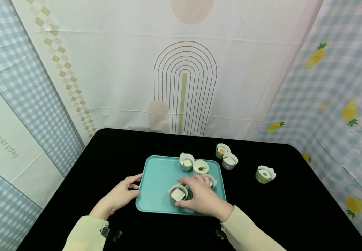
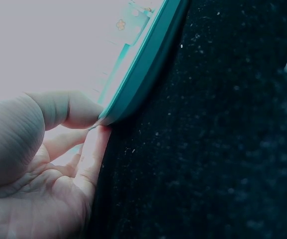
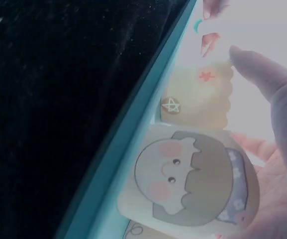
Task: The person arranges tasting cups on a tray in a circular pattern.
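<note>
A teal tray lies on the black table. My left hand pinches the tray's left rim, thumb on top and a finger beneath, as the left wrist view shows. My right hand rests inside the tray and cups a paper cup holding a white cake. In the right wrist view that cup bears a cartoon face and lies against my palm. A second cup sits partly hidden under my fingers. Two more cups stand at the tray's far edge.
Off the tray, two cups stand close together behind its far right corner. A green cup stands alone further right. Patterned cloth backdrops close in the table at the back and both sides.
</note>
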Motion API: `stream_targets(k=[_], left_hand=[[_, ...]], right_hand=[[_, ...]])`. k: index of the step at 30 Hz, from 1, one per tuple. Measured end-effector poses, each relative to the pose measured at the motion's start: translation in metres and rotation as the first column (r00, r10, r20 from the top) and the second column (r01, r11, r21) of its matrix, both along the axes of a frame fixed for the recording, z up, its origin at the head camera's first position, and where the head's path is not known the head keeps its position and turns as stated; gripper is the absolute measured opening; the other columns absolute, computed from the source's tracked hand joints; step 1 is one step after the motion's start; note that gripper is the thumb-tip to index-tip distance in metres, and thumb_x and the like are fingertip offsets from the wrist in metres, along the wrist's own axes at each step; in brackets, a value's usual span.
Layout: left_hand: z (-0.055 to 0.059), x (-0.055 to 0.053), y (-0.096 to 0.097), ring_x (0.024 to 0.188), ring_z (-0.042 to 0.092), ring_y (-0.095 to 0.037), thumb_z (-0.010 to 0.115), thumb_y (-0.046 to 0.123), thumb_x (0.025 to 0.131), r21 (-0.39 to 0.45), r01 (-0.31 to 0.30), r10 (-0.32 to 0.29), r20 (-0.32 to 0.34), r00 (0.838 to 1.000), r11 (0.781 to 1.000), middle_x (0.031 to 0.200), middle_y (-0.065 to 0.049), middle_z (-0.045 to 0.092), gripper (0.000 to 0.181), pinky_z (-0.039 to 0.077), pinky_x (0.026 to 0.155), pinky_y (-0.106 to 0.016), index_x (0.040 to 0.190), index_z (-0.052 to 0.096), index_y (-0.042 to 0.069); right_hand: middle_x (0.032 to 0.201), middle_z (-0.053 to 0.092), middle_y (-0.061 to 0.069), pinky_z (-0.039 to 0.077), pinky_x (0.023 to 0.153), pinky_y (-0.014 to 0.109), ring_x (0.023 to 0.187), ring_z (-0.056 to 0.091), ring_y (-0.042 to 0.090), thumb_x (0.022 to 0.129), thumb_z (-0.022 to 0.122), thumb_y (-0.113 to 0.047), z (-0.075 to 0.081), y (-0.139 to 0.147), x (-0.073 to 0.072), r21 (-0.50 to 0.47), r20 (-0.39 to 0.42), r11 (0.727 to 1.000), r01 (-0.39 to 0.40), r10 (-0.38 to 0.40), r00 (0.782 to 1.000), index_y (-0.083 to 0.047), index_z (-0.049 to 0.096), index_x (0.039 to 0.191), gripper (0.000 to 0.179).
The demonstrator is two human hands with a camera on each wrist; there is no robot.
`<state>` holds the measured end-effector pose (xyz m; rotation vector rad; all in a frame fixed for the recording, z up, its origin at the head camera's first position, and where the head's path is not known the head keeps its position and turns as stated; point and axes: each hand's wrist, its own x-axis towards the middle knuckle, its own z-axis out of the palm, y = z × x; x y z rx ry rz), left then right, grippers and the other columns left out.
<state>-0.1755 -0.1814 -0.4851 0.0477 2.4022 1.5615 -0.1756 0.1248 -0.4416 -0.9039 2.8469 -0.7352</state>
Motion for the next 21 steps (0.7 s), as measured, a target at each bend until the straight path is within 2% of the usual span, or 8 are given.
stream_targets(k=[2,5,10,18,21], left_hand=[[0.000,0.000,0.000,0.107,0.050,-0.021,0.061,0.004,0.087,0.001,-0.004,0.004,0.002,1.000,1.000,0.137,-0.002,0.044,0.067,0.046,0.079,-0.037,0.148,0.041,0.023],[0.001,0.000,0.001,0.107,0.050,-0.021,0.061,0.003,0.087,0.005,-0.004,0.004,0.002,1.000,1.000,0.137,-0.002,0.043,0.067,0.046,0.080,-0.037,0.148,0.041,0.022],[0.002,-0.001,0.002,0.108,0.049,-0.021,0.060,0.004,0.087,0.003,0.001,-0.001,0.002,1.000,1.000,0.138,-0.002,0.042,0.068,0.046,0.080,-0.038,0.149,0.041,0.022],[0.001,-0.001,0.002,0.107,0.049,-0.021,0.060,0.004,0.087,-0.001,-0.003,0.003,0.001,1.000,1.000,0.138,-0.002,0.043,0.068,0.045,0.079,-0.037,0.149,0.041,0.023],[0.000,0.000,0.002,0.107,0.050,-0.021,0.060,0.004,0.087,-0.006,-0.009,0.009,-0.003,1.000,1.000,0.137,-0.002,0.043,0.068,0.046,0.080,-0.037,0.149,0.041,0.023]], right_hand=[[0.119,0.061,-0.009,0.020,0.094,0.051,0.107,0.046,0.013,0.078,0.073,-0.055,0.001,0.001,0.000,-0.002,0.000,1.000,-0.010,0.010,1.000,-0.023,0.061,0.130,0.063],[0.119,0.061,-0.010,0.019,0.095,0.052,0.111,0.046,0.014,0.079,0.071,-0.057,0.001,0.003,-0.001,0.007,-0.018,1.000,-0.011,0.011,1.000,-0.026,0.064,0.125,0.057],[0.116,0.062,-0.011,0.015,0.098,0.054,0.114,0.045,0.017,0.078,0.073,-0.057,0.000,0.008,0.000,-0.005,-0.033,1.000,0.012,-0.012,0.999,-0.027,0.066,0.120,0.052],[0.109,0.062,-0.012,0.017,0.096,0.052,0.108,0.045,0.015,0.076,0.074,-0.057,-0.004,0.013,-0.001,-0.034,-0.042,0.999,0.010,-0.011,0.999,-0.028,0.065,0.117,0.051],[0.112,0.061,-0.012,0.017,0.097,0.053,0.112,0.044,0.015,0.076,0.073,-0.058,-0.005,0.014,-0.001,-0.046,-0.034,0.999,0.014,-0.015,0.999,-0.027,0.065,0.118,0.053]])
